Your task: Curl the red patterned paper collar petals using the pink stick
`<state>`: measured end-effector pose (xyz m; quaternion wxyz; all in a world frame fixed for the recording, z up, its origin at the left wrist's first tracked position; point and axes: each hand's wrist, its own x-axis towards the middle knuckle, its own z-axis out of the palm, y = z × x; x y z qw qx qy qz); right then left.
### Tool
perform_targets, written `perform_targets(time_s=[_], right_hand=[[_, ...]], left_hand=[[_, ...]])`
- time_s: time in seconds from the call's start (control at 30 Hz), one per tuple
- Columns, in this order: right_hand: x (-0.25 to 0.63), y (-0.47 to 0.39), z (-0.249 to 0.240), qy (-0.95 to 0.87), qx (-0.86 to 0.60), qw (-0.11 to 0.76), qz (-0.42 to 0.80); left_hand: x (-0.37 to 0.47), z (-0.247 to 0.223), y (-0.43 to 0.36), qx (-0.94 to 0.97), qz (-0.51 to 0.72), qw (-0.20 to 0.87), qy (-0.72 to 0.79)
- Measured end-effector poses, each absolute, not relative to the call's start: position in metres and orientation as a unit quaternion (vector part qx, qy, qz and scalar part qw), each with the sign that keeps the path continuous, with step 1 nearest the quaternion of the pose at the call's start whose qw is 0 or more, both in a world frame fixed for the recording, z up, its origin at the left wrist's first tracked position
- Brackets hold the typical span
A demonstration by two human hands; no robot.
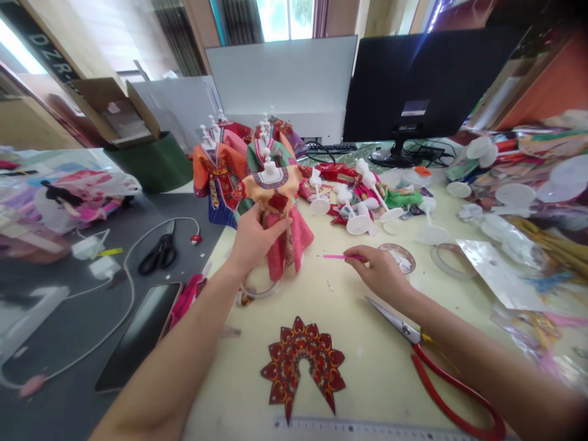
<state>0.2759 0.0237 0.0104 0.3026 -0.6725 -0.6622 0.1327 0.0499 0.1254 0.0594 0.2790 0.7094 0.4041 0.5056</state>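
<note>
My left hand is closed around the waist of a small doll dress with an orange top and pink skirt, which stands upright on a white mannequin. A thin pink stick is pinched in my right hand, its end pointing left toward the dress; its exact kind is unclear. Below the two hands lies a red patterned collar piece with a petal-shaped edge and an open front. Red-handled scissors rest partly under my right forearm. A roll of tape lies just behind my right hand.
Dressed mannequins stand behind my left hand, bare white ones lie at the back. A ruler runs along the front. Black scissors, a phone and a cable are left; plastic packets are right. Monitors stand behind.
</note>
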Motion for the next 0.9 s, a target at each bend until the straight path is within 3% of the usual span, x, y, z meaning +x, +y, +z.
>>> perform_targets(time_s=[0.5,0.9], right_hand=[[0.265,0.049,-0.008,-0.687,-0.659,0.277,0.129],[0.279,0.045,-0.006,-0.649,-0.674,0.304,0.177]], left_hand=[[0.052,0.055,0.131,0.729,0.499,0.273,0.38],[0.049,0.054,0.131,0.742,0.477,0.279,0.379]])
